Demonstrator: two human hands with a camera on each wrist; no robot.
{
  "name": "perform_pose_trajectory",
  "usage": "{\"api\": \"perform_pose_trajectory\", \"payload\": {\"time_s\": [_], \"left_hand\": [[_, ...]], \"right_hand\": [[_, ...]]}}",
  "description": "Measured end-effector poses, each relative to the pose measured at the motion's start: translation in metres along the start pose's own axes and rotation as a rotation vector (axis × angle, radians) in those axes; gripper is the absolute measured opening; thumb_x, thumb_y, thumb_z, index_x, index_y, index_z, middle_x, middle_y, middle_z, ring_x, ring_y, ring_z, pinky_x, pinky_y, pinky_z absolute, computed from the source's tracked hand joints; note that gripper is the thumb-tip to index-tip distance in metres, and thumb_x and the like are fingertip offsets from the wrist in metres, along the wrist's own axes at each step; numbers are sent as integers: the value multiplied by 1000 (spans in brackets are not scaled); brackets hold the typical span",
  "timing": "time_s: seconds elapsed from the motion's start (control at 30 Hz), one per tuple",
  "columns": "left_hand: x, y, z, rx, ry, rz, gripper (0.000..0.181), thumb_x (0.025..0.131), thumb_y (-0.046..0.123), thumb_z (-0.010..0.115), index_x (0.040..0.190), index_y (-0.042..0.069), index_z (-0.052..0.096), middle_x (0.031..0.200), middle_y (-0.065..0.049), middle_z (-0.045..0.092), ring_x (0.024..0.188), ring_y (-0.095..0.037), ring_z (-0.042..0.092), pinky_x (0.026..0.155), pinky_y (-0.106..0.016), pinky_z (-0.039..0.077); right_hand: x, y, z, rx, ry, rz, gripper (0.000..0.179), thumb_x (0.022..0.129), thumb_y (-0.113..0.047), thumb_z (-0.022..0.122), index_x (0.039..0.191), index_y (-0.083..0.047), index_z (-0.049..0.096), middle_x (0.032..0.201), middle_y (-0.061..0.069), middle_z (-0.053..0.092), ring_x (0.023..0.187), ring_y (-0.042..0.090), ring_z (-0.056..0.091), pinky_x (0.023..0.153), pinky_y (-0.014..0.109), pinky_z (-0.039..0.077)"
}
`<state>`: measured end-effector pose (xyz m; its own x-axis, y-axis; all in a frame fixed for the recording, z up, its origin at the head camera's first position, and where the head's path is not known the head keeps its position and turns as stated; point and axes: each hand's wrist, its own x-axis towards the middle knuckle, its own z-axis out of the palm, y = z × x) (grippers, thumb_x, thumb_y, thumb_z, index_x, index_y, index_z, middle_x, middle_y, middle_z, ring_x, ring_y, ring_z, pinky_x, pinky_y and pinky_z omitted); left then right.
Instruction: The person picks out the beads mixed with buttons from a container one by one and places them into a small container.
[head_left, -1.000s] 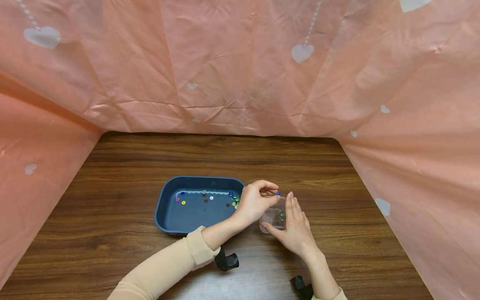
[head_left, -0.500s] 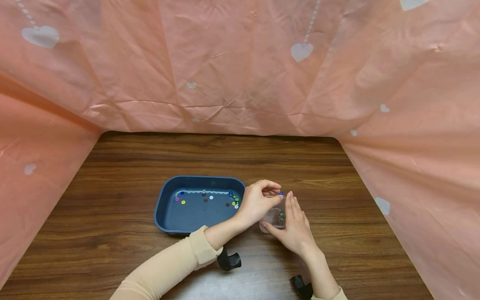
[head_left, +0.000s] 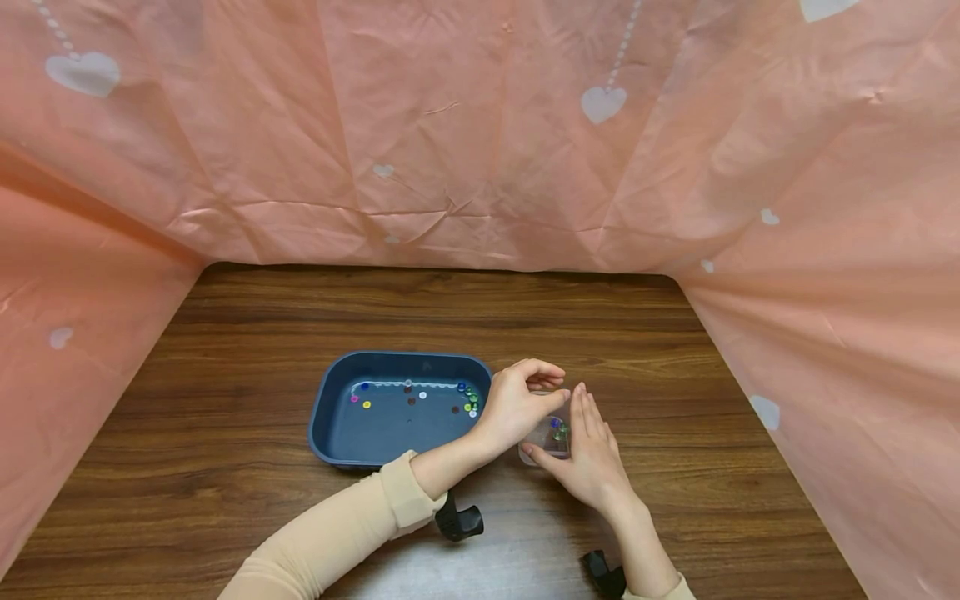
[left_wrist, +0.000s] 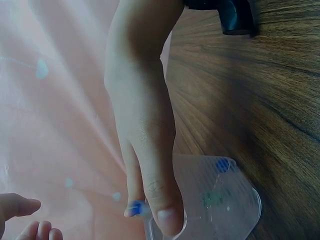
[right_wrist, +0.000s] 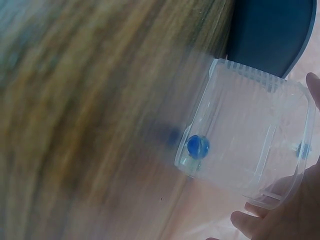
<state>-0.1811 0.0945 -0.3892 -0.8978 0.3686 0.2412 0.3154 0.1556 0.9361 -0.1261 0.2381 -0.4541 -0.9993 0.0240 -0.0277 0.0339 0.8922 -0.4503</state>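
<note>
My left hand (head_left: 517,404) hovers over a small clear plastic box (head_left: 537,437), thumb and fingers loosely bent and apart, with nothing seen between them in the head view. Below its fingertips (left_wrist: 31,204) in the left wrist view, a blurred blue glass marble (left_wrist: 136,207) is in mid-air near the box rim. Another blue marble (right_wrist: 198,146) and green ones (left_wrist: 212,198) lie in the box. My right hand (head_left: 592,458) rests against the box, its straight fingers along the far-right side and its thumb across the near side.
A dark blue tray (head_left: 367,442) stands left of the box, partly behind my left forearm. Several small buttons (head_left: 367,405) and green and blue marbles (head_left: 473,399) lie in it. Pink curtain (head_left: 450,167) encloses the wooden table (head_left: 247,358) at the back and sides.
The blue marble at my left fingertips has been let go over the box, and blue now shows inside it. My left hand has shifted slightly right; the right hand has stayed put.
</note>
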Motion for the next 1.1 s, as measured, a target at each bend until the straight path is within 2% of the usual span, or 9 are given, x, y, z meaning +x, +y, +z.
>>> {"api": "perform_pose_trajectory", "payload": {"time_s": [0.17,0.33,0.6,0.87,1.1], "left_hand": [[1,-1,0,-2,2,3,20,79,13,70,98,7,67,91,-4,68,86,-14,65,80,-33,51],[0,-1,-1,3,6,7,21,79,12,70,98,7,67,91,-5,68,85,-14,65,80,-33,52],[1,-1,-2,17,7,6,21,78,13,70,98,7,67,92,-4,68,86,-13,65,78,-22,50],[2,-3,-4,8,5,18,21,78,13,70,98,6,67,93,-5,68,87,-14,65,78,-21,50],[0,-3,-8,0,13,22,22,78,12,70,99,5,66,93,-6,67,88,-17,65,81,-32,51]], "right_hand": [[0,0,0,-4,3,-2,116,71,-75,50,146,-3,-2,153,15,-2,140,33,4,105,60,14],[0,0,0,-3,2,-1,116,71,-75,50,146,-4,-2,153,15,-2,140,34,4,105,60,14],[1,1,1,3,-1,3,116,71,-76,49,146,-6,-5,153,13,-4,140,34,3,105,60,14],[0,0,0,7,-6,8,116,71,-75,49,146,-5,-5,153,13,-5,140,34,2,105,60,13],[1,0,0,3,5,1,116,72,-75,50,146,-3,-2,153,13,-4,140,33,4,106,59,14]]}}
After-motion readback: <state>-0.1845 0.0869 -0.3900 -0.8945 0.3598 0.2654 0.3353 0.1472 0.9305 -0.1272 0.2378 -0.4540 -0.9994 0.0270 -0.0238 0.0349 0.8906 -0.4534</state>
